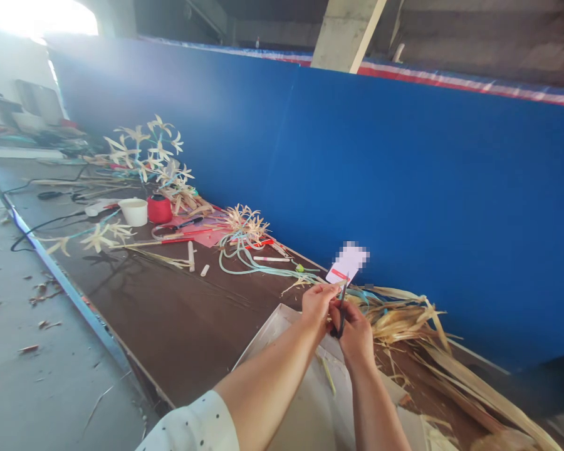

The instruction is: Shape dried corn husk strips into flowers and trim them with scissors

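Note:
My right hand (pixel 357 332) is closed around the handles of dark scissors (pixel 342 310), whose blades point up and away from me. Close beside it, my left hand (pixel 316 305) pinches a small pale strip (pixel 342 283) that looks like dried husk, right at the blades. Behind the blades lies a white card (pixel 341 270) with a red band, partly blurred out. A bundle of dry husks (pixel 399 322) spreads to the right of my hands. Under my forearms is a shallow pale box (pixel 277 332) with husk scraps.
Husk flowers on pale blue stems (pixel 247 222) lie further left, near a red thread spool (pixel 159 208), a white cup (pixel 134 212) and a corded white tool (pixel 101 207). Taller flowers (pixel 145 150) stand behind. A blue panel (pixel 357 163) borders the brown table (pixel 169 332).

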The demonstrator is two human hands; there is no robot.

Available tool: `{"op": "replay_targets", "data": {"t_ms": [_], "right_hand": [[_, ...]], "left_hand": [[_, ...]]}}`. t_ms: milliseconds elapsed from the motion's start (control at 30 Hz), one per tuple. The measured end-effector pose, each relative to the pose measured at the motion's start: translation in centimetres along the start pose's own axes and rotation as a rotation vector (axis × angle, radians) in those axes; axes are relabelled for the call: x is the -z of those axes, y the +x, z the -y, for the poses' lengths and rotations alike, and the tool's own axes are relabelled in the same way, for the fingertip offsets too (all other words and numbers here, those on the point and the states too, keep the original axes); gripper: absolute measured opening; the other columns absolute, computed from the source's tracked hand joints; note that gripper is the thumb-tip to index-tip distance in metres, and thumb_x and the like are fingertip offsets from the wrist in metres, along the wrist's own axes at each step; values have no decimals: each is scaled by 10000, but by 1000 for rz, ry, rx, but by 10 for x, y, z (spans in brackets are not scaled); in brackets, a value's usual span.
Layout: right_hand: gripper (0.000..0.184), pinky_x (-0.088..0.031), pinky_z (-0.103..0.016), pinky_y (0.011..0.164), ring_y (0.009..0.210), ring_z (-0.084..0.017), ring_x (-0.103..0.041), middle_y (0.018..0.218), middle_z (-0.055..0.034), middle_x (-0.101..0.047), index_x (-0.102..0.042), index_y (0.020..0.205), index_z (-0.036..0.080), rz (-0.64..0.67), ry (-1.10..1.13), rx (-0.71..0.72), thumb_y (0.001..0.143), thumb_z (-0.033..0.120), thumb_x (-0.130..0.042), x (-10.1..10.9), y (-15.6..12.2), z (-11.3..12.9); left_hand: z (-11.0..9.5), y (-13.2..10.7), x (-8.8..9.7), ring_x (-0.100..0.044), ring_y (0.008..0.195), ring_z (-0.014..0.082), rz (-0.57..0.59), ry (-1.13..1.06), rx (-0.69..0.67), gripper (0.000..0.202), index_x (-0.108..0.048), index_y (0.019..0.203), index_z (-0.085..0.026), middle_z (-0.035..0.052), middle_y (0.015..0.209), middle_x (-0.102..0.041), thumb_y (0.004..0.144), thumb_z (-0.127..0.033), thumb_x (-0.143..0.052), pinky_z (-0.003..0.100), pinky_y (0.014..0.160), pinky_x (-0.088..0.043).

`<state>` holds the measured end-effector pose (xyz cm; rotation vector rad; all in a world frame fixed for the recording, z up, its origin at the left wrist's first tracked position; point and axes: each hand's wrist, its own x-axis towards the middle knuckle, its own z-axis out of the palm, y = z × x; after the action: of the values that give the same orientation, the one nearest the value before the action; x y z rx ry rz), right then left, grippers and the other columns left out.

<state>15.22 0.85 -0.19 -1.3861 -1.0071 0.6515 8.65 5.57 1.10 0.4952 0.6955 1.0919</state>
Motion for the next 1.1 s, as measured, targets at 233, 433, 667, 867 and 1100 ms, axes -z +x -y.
{"op": "replay_targets", "data": {"t_ms": [233,433,667,867,1100], "right_hand": [[224,-406,-234,444,468,-123,-508,573,29,-587,-657,817,214,65,10,-23,633,337,-686,2,2,-2],[228,-390,-218,431,467,-107,-475,569,30,-563,-660,873,209,82,-18,2,694,351,-660,1,-1,2],[292,-377,-175,421,480,-80,-497,609,38,-579,-656,869,215,-155,144,-66,621,337,-750,15,2,12],[320,-378,-156,421,500,-54,-496,708,28,-595,-657,853,197,-233,358,-73,574,284,-787,29,8,13],[323,-396,-164,440,493,-57,-509,662,38,-589,-639,825,191,-226,392,-69,548,248,-796,31,12,4]], "left_hand": [[-3,-2,-1,-378,345,52,-10,10,17,341,-638,801,-140,-38,556,-469,564,-377,-700,189,342,-192],[-5,-1,1,-448,384,82,5,-15,-16,315,-634,785,-135,-23,571,-492,574,-361,-694,196,352,-228],[-7,10,4,-435,511,60,61,44,-190,198,-648,651,-100,16,601,-573,563,-267,-709,193,497,-328],[-4,15,9,-401,496,60,232,266,-167,211,-649,677,-106,-17,539,-538,564,-272,-711,203,507,-286],[2,12,10,-432,517,67,348,367,-154,222,-643,667,-104,-22,545,-540,569,-288,-720,213,538,-305]]}}
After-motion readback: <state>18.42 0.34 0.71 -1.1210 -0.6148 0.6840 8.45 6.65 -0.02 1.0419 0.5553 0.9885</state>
